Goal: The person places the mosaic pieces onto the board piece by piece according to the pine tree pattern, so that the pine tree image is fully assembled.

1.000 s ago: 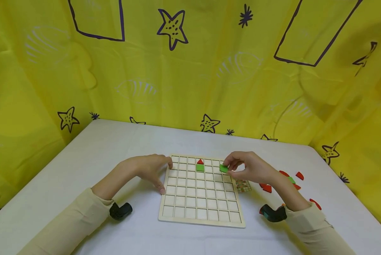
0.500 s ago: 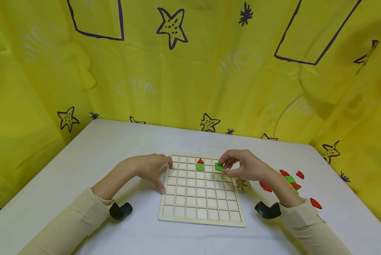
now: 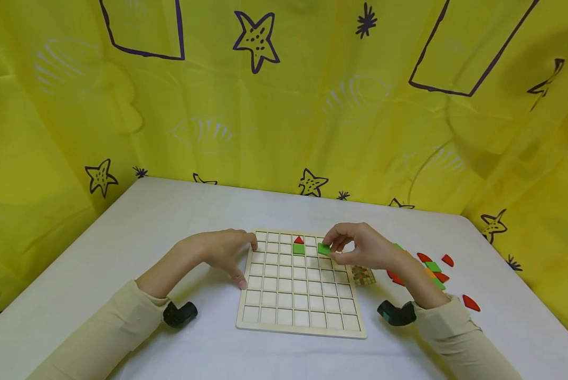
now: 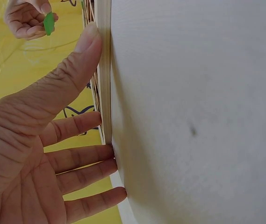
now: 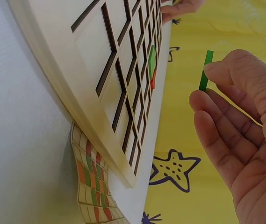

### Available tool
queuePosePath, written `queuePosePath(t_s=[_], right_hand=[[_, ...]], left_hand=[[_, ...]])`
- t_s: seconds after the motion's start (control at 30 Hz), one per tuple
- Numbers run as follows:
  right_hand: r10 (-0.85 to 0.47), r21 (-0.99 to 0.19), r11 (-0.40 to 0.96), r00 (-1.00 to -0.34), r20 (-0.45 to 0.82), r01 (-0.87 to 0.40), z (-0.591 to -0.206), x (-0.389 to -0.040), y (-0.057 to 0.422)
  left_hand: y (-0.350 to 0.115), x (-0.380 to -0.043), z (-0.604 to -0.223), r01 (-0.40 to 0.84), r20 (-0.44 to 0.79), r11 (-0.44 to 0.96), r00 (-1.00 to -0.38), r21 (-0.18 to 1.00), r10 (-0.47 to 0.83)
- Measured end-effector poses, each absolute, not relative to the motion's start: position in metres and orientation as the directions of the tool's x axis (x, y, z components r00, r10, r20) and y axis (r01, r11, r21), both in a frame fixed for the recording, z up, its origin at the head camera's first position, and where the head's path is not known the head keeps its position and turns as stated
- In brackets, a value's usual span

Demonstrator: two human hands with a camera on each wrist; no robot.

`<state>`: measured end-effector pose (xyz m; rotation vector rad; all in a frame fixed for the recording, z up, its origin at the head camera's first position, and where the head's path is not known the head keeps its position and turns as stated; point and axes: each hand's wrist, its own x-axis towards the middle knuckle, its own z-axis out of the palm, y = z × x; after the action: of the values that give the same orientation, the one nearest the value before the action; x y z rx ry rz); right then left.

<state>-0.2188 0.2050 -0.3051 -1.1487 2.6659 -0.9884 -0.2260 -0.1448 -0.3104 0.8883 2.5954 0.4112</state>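
A pale wooden grid board (image 3: 301, 288) lies on the table. In its top row sits a red triangle tile (image 3: 299, 240), with a green square tile (image 3: 299, 249) in the cell below. My right hand (image 3: 363, 247) pinches another green tile (image 3: 324, 248) between thumb and fingertips over the board's upper right part. Seen from the right wrist, this green tile (image 5: 206, 70) is edge-on and held clear of the grid. My left hand (image 3: 221, 254) rests at the board's left edge, thumb and fingers spread along it. In the left wrist view those fingers (image 4: 83, 175) are mostly straight.
A small patterned card (image 3: 362, 275) in red, green and orange lies partly under the board's right edge. Farther right are several loose tiles, among them a red quarter-circle (image 3: 447, 260) and a green piece (image 3: 433, 267); my right forearm hides some. A yellow curtain (image 3: 274, 132) hangs behind.
My right hand has moved left over the board with the green tile, slowing in the last half second. More loose tiles show beside the right forearm. The left hand has stayed in place.
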Motion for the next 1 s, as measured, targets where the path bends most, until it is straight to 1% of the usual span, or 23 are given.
queuePosePath(t_s=[0.57, 0.83, 1.0], right_hand=[[-0.687, -0.601, 0.492, -0.705, 0.177, -0.63, -0.305, -0.2186, 0.2008], [-0.687, -0.611, 0.489, -0.706, 0.169, -0.622, -0.3066, -0.2195, 0.2017], [-0.674, -0.603, 0.508, -0.72, 0.165, -0.615, -0.307, -0.219, 0.2031]], left_hand=[[-0.1442, -0.2256, -0.3102, 0.529, -0.246, 0.763, -0.736, 0.372, 0.631], [-0.1444, -0.2251, -0.3097, 0.525, -0.25, 0.764, -0.737, 0.374, 0.628], [-0.1445, -0.2247, -0.3094, 0.523, -0.249, 0.765, -0.738, 0.376, 0.627]])
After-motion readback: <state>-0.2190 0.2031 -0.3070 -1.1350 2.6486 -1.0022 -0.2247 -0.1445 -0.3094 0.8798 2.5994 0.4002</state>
